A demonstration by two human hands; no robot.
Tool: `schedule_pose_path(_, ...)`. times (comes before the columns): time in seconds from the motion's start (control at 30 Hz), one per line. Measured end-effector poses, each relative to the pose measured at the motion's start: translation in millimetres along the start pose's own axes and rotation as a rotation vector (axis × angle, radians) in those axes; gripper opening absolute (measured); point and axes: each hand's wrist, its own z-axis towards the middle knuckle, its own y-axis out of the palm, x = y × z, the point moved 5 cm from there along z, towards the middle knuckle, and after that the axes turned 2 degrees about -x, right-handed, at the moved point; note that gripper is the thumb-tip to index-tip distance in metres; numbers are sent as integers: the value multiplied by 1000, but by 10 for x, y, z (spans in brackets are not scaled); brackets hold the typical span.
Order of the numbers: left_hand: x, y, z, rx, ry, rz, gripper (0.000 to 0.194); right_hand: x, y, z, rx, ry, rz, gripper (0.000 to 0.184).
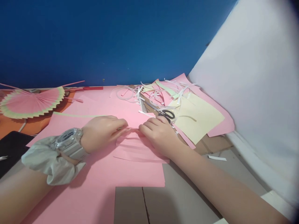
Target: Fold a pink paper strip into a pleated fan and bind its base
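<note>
The left hand (104, 130) pinched one edge of a folded pink paper (137, 143), and the right hand (155, 132) gripped that edge just beside it (its thumb was hidden). The paper sat over a larger pink sheet (140, 174). Beyond the right hand, scissors (168, 114) showed black handles, their tips lost among white strips (139, 93). At far left, the view cut off a pleated fan (32, 101) and an unidentifiable dark object (14, 149).
</note>
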Motion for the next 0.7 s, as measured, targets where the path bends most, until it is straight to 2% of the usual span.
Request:
schedule_pose_path(0.2, 49, 71, -17, 17, 25, 72, 37, -2, 57, 4, -89, 55, 92, 13)
schedule_pose_path(0.33, 113, 98, -25, 54, 74, 29, 36, -23, 85, -1, -79, 64, 199, 11)
schedule_pose_path(0.53, 97, 122, -14, 58, 73, -60, 37, -29, 96, -4, -61, 61, 227, 12)
schedule_pose_path(0.7, 81, 120, 0, -29, 76, -29, 39, -36, 86, -3, -43, 51, 221, 22)
